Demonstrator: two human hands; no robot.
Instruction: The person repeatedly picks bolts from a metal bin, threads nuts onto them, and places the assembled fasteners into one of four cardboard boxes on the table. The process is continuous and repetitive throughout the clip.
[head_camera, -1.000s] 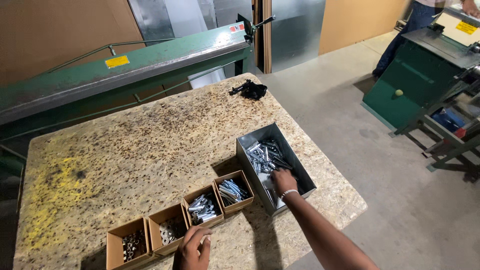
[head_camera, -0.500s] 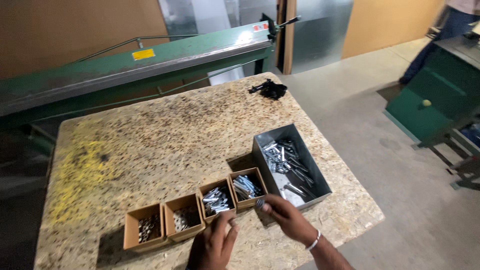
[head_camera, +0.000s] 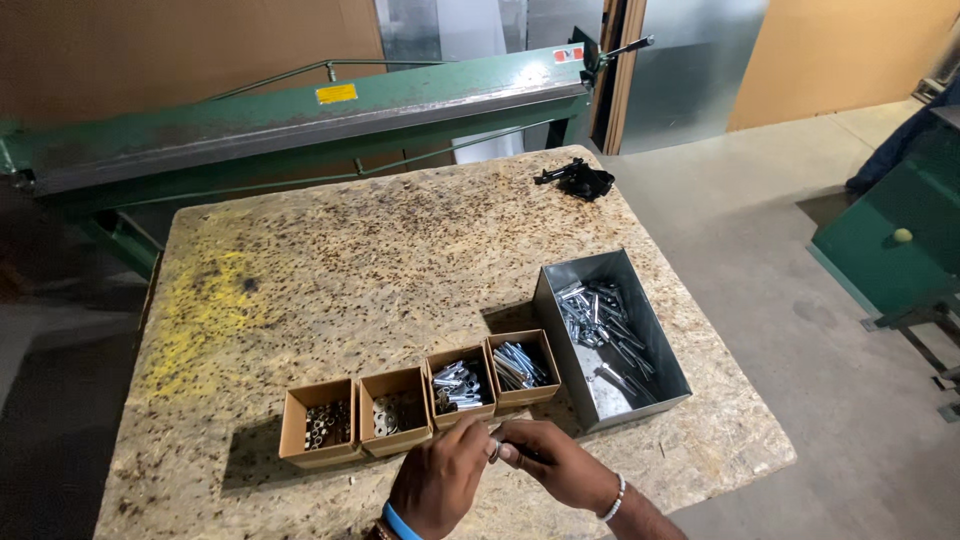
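At the worktop's (head_camera: 350, 270) near edge, the left hand (head_camera: 440, 480) and right hand (head_camera: 555, 465) together pinch a small metal piece (head_camera: 494, 451), just before four cardboard boxes (head_camera: 420, 410).

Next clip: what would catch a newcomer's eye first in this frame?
Probably the two hands meeting at the near edge of the chipboard table: the left hand and the right hand pinch a small metal part between their fingertips. Just beyond them runs a row of four small cardboard boxes of sorted hardware, ending at a grey metal bin of loose bolts. Behind the table stands a long green sheet-metal machine.
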